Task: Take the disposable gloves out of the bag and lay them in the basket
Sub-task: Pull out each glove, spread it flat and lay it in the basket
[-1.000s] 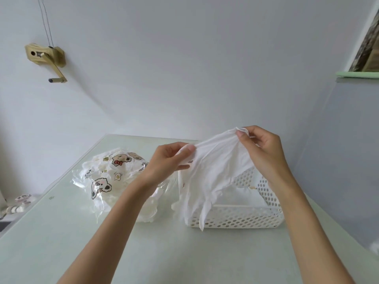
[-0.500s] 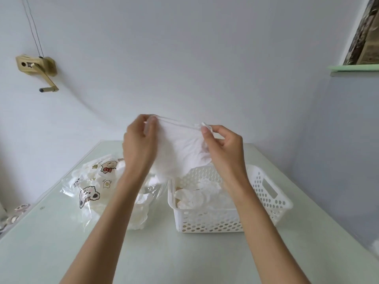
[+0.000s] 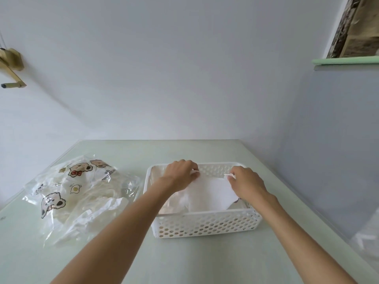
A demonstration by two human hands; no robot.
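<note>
While spread left-right inside the white perforated plastic basket, the thin white disposable glove hangs low. Left hand and right hand pinch its far corners.

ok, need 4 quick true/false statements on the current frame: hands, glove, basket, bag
1. Both hands pinch the white glove over the basket. True: left hand and right hand each hold an edge.
2. The bag sits to the right of the basket. False: it lies to its left.
3. The basket's walls are perforated. True.
4. The left hand is reaching into the bag. False: it is at the basket, holding the glove.
</note>
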